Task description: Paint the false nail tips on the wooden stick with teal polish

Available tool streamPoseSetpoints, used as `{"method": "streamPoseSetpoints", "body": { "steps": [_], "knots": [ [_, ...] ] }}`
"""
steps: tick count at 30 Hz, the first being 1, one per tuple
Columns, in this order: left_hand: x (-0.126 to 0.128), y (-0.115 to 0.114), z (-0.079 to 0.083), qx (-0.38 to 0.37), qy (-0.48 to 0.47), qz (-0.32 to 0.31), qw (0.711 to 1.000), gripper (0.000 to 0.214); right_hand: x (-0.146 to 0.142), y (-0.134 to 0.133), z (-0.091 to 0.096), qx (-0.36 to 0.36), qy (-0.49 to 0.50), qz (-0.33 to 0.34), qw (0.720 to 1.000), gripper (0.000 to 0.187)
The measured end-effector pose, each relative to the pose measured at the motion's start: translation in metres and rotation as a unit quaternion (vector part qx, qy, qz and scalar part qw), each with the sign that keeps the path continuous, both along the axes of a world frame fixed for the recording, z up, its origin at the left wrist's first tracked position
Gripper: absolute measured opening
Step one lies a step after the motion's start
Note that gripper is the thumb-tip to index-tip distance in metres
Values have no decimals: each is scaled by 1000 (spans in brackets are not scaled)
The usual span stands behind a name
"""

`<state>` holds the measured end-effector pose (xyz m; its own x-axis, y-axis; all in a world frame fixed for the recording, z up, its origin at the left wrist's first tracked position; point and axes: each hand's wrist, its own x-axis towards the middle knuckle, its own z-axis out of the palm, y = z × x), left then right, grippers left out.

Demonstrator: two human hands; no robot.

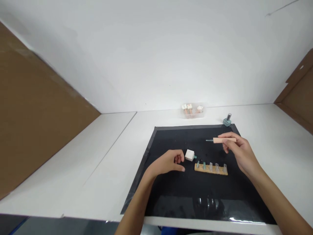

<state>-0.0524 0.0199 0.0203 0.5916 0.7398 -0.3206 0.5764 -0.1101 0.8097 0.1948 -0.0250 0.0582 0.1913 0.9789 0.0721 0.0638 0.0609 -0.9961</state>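
My right hand [237,148] pinches the peach-coloured handle of a nail polish brush [218,140], held level above the mat with its thin bristle tip pointing left. My left hand [170,161] holds nothing; its fingers are curled, with the thumb apart from them. Just beside those fingertips is a white square nail polish bottle [189,155], lying over with its teal-stained neck toward the right. To its right, a yellowish strip [211,169] carries a row of several small nail tips [210,166]. The tips on its left end look teal, the others clear.
A black mat [171,195] covers part of the white table [102,192]. Near the back wall stands a clear plastic box [194,112] with a few white-and-peach bottles. A teal bottle with a silver cap [227,120] stands at the mat's far right corner. Brown panels flank both sides.
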Motion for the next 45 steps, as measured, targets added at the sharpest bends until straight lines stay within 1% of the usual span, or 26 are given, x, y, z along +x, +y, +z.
{"method": "streamPoseSetpoints", "body": {
  "steps": [1, 3, 6, 10, 13, 14, 16, 18, 19, 22, 24, 26, 27, 29, 31, 32, 34, 38, 41, 45],
  "knots": [
    [1, -2, 1, -28, 4, -23, 999, 25, 0, 0, 0, -1, 0, 0, 1000, 13],
    [7, -6, 2, -34, 6, -53, 998, 31, -1, 0, 1, -1, -1, 0, 1000, 13],
    [17, -12, 0, 3, 32, -48, 998, 36, -1, 0, 1, -1, -3, -1, 1000, 13],
    [26, -19, -2, 72, 90, -27, 993, 34, 0, 0, 0, -6, -4, -1, 1000, 13],
    [31, -22, -3, 120, 117, -32, 985, 36, 0, -1, -1, -9, -1, -5, 1000, 13],
    [33, -23, -3, 132, 116, -40, 984, 34, 0, -1, -1, -9, 1, -5, 1000, 13],
    [35, -25, -3, 143, 102, -52, 983, 23, 0, -1, -1, -11, 10, -8, 1000, 13],
    [36, -25, -2, 127, 69, -52, 988, 11, 0, 0, -1, -16, 25, -14, 999, 12],
    [35, -26, -2, 109, 44, -47, 992, 10, 0, 0, 0, -20, 40, -22, 999, 11],
    [33, -27, 0, 51, -61, -8, 997, 15, 1, 4, 0, -35, 103, -68, 992, 10],
    [32, -28, 1, 14, -136, 25, 990, 17, 2, 7, -2, -41, 134, -97, 985, 12],
    [32, -29, 1, -26, -208, 54, 976, 19, 3, 9, -5, -49, 162, -109, 980, 16],
    [31, -30, 1, -43, -252, 71, 964, 23, 3, 10, -8, -56, 180, -110, 976, 18],
    [31, -30, 0, -66, -354, 98, 928, 33, -1, 11, -12, -79, 222, -102, 967, 22],
    [30, -30, -1, -70, -421, 120, 897, 36, -7, 9, -16, -107, 261, -76, 956, 24],
    [30, -29, -1, -69, -440, 128, 886, 38, -12, 7, -17, -119, 278, -60, 951, 24],
    [29, -29, -1, -74, -458, 135, 875, 39, -20, 4, -17, -135, 304, -36, 942, 25],
    [33, -30, -3, -108, -479, 112, 864, 41, -30, -4, -17, -143, 327, -26, 934, 20],
    [41, -34, -3, -131, -503, 99, 848, 41, -33, -10, -16, -129, 327, -33, 936, 19],
    [53, -39, -1, -186, -523, 123, 823, 44, -38, -17, -12, -93, 288, -41, 952, 25]
  ]
}}
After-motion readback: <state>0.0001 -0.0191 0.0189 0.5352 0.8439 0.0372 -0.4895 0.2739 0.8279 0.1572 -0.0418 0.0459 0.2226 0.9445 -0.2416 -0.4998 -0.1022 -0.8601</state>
